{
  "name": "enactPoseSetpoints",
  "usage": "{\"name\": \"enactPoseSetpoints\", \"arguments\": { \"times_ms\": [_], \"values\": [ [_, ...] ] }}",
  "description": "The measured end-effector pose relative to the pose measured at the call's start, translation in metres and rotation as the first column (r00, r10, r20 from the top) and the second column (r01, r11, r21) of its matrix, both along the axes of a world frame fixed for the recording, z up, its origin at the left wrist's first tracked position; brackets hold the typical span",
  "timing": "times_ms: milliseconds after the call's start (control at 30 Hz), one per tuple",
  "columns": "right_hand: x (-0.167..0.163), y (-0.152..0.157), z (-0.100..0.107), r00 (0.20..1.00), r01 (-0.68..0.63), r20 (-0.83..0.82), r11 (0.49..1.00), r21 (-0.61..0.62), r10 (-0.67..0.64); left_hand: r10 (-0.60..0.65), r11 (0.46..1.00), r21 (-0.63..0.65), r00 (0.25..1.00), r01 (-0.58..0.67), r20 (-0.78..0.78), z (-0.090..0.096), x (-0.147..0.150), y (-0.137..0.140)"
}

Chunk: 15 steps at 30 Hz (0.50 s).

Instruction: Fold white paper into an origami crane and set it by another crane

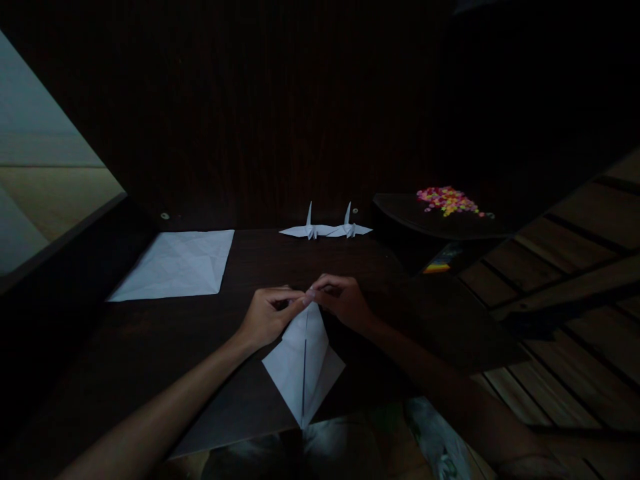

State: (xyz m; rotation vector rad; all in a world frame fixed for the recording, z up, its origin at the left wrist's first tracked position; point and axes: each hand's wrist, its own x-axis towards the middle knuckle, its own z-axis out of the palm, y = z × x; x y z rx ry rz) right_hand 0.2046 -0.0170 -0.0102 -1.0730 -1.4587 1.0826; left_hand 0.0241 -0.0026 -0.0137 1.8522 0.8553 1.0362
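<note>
A white sheet of origami paper (315, 353), folded into a kite-like diamond with a slit down its middle, lies on the dark table before me. Its lower point reaches the table's front edge. At its far tip my left hand (273, 313) pinches the paper between thumb and fingers. My right hand (343, 300) pinches the same tip from the other side, and the two thumbs meet there. The fingertips cover the tip itself. Beyond my hands, two white paper cranes (327, 231) stand side by side near the back panel.
A creased white paper sheet (175, 263) lies flat at the back left. On a rounded shelf (400, 210) at the back right sits a pile of small colourful pieces (447, 200). A dark side wall (65, 260) bounds the left, and a slatted wooden surface (555, 353) lies right.
</note>
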Motion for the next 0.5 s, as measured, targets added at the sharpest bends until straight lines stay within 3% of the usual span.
{"name": "enactPoseSetpoints", "arguments": {
  "times_ms": [500],
  "values": [
    [-0.0044, -0.0025, -0.0001, 0.998, 0.04, 0.04, 0.99, 0.134, -0.046, 0.02, 0.999, 0.046, 1.0, -0.019, -0.016, -0.0016, -0.0017, 0.001]
  ]
}}
